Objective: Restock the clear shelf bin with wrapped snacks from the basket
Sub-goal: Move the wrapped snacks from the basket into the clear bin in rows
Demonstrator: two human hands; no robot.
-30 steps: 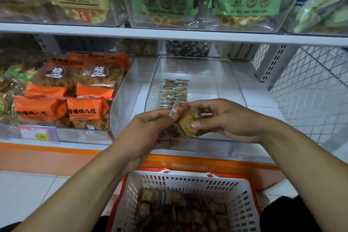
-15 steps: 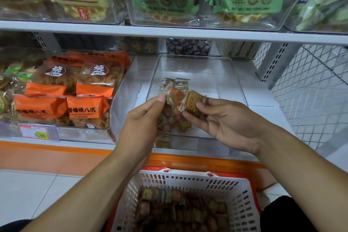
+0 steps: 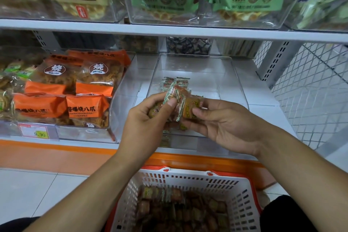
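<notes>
Both hands, left hand [image 3: 148, 118] and right hand [image 3: 224, 124], pinching wrapped snacks [image 3: 180, 103] over clear shelf bin's [image 3: 235, 84] front edge; short row inside, bin mostly bare, basket [image 3: 188, 179] amply stocked.

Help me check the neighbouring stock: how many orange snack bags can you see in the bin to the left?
5: front left, front right, middle left, middle right, and one at the back. More may be hidden underneath.
</notes>
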